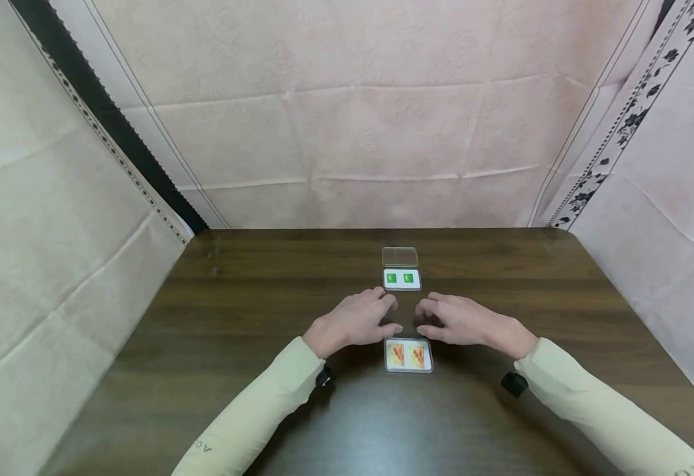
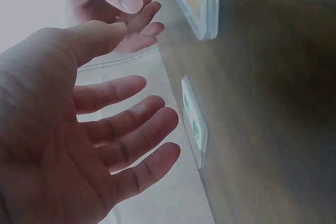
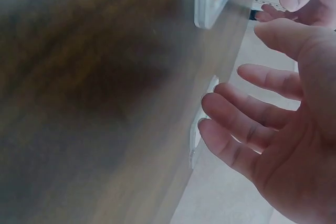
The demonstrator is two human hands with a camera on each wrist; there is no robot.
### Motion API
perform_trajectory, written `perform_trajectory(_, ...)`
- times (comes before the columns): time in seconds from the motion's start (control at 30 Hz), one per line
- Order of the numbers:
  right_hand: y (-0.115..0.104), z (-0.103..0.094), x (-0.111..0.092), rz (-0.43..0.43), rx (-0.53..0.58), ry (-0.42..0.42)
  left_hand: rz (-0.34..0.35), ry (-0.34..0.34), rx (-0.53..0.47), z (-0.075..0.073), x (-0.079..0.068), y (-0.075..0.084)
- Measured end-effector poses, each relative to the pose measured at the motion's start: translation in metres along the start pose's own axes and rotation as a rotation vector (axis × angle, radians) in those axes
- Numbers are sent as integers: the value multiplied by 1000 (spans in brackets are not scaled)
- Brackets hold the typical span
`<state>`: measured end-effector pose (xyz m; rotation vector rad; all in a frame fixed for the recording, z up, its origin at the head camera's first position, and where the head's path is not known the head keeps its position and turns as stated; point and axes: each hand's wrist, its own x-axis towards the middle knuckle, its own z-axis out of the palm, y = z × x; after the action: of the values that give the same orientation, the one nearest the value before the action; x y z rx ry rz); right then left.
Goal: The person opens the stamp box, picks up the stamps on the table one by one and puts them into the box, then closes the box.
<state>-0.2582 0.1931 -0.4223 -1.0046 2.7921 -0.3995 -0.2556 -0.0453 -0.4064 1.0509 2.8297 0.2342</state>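
Observation:
A shallow clear plastic case [image 1: 409,368] with two orange pictures on a white backing lies on the table close in front of my hands. Farther back sits a similar case showing two green squares [image 1: 402,279], its transparent lid [image 1: 399,256] folded back flat behind it. My left hand [image 1: 358,320] hovers just left of the gap between both cases, fingers loosely bent and holding nothing. Opposite it, my right hand [image 1: 466,320] has its fingers relaxed with nothing in them. In the left wrist view, the left palm [image 2: 68,156] faces inward, thumb near the other hand.
The dark wooden table [image 1: 263,284] stretches out on both sides of the cases. Pale cloth [image 1: 370,139] hangs along its far edge, with more cloth at left [image 1: 55,264] and right [image 1: 674,218]. A black band circles each wrist.

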Motion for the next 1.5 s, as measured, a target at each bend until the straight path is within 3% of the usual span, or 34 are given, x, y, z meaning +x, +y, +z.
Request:
perform_trajectory(0.63,23,-22,22,8,53,114,-33,-3,-32,-9,35,-15)
perform_trajectory(1.03,41,-26,44,61,102,137,-127,23,-70,-12,51,-38)
perform_trajectory(1.5,58,-35,69,105,27,154,-167,30,-53,-21,77,-50)
